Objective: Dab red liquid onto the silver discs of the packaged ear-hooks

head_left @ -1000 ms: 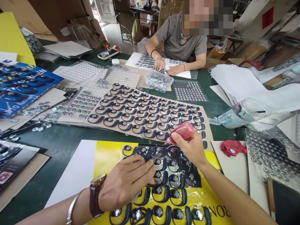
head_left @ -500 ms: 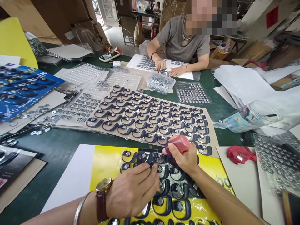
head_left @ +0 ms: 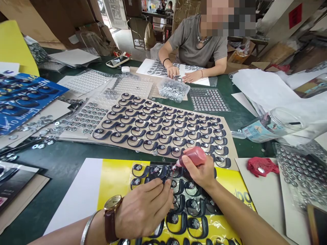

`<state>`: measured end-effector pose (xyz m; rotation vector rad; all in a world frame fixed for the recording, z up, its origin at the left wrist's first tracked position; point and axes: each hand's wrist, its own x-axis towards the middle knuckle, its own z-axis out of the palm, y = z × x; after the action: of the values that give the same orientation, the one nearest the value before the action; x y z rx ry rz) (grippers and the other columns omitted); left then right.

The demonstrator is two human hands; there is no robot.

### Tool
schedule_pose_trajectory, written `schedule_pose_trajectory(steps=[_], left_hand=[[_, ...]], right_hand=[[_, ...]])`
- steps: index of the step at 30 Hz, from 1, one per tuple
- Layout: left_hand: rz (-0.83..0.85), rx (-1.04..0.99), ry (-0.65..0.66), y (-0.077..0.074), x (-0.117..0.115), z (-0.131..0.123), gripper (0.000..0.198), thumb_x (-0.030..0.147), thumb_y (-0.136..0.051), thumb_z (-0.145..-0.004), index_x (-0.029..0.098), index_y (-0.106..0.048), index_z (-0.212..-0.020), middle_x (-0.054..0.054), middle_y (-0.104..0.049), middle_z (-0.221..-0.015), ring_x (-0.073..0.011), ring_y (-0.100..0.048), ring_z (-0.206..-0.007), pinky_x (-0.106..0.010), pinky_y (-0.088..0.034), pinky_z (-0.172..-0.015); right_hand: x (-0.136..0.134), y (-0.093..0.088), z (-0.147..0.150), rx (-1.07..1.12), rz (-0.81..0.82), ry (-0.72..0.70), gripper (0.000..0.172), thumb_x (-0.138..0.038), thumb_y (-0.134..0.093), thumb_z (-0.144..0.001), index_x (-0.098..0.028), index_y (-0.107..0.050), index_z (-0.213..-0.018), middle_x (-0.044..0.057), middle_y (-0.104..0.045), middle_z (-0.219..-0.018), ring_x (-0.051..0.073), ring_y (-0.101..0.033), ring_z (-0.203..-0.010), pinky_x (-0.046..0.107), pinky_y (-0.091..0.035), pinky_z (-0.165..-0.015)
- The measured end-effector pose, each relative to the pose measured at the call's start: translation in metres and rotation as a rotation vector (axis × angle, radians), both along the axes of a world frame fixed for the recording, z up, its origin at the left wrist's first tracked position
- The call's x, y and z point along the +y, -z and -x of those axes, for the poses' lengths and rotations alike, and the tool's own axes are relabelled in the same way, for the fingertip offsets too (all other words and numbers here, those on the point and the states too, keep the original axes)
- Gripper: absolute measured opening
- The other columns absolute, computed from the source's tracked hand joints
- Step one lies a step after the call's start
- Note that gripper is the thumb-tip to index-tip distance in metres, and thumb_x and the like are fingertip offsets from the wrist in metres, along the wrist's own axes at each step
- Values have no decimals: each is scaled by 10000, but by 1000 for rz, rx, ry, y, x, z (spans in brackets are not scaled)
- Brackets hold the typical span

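Note:
My right hand (head_left: 204,172) grips a small red squeeze bottle (head_left: 194,156), tilted with its nozzle pointing down and left at a dark hook-shaped piece in the top row. My left hand (head_left: 146,207) has its fingers pressed together just below that spot. A thin sliver shows at the fingertips, but what they hold is too small to make out. Beneath both hands lies a yellow and black printed sheet (head_left: 114,170) under clear film, carrying rows of dark hook-shaped pieces (head_left: 198,223) with shiny round centres. My left hand hides part of these rows.
Beyond is a brown card (head_left: 231,149) with more hook-shaped pieces. A clear box of metal discs (head_left: 173,90) stands farther back, before a co-worker's hands (head_left: 192,76). At right are a red cloth (head_left: 263,166) and a tipped plastic jar (head_left: 265,127); loose discs (head_left: 42,144) lie left.
The bottle's nozzle has shifted slightly left and down onto the round centre of the piece. My left hand stays almost in place. The whole view has shifted slightly.

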<state>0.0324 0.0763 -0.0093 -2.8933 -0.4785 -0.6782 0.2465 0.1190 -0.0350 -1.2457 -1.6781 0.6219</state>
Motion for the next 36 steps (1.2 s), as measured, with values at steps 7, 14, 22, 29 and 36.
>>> schedule_pose_trajectory(steps=[7, 14, 22, 29, 36], left_hand=[[27, 8, 12, 2, 0, 2, 223, 141, -515, -883, 29, -635, -1035, -152, -687, -1023, -257, -648, -985, -375, -559, -837], [52, 16, 10, 2, 0, 2, 220, 148, -519, -889, 32, -636, -1035, -152, -686, -1037, -255, -651, -984, -369, -565, -835], [104, -36, -1, -4, 5, 2, 247, 104, -412, -935, 39, -628, -1035, -136, -698, -1006, -227, -661, -978, -359, -570, -799], [178, -90, -26, -2, 6, 4, 244, 111, -414, -931, 50, -620, -1047, -127, -697, -1026, -208, -671, -933, -343, -572, -770], [236, -114, -41, -2, 8, 5, 245, 110, -413, -918, 58, -612, -1050, -137, -690, -1045, -206, -673, -921, -355, -577, -763]], right_hand=[[1, 0, 0, -28, -32, 64, 141, -305, -609, -816, -197, -630, -728, 11, -691, -639, 156, -656, -575, 261, -516, -580], [3, -1, 1, -27, 2, 19, 166, -317, -596, -833, -200, -624, -718, 3, -694, -614, 148, -654, -567, 241, -511, -563], [1, -5, -3, -43, 88, 45, 238, -333, -547, -869, -188, -638, -703, 5, -681, -576, 141, -635, -525, 260, -517, -622], [1, -2, -4, -9, 112, 51, 253, -343, -550, -865, -184, -632, -687, 9, -674, -563, 141, -620, -507, 267, -508, -606], [-1, -6, -3, -9, 84, 30, 230, -308, -555, -865, -190, -627, -681, -8, -678, -548, 130, -623, -489, 253, -502, -596]])
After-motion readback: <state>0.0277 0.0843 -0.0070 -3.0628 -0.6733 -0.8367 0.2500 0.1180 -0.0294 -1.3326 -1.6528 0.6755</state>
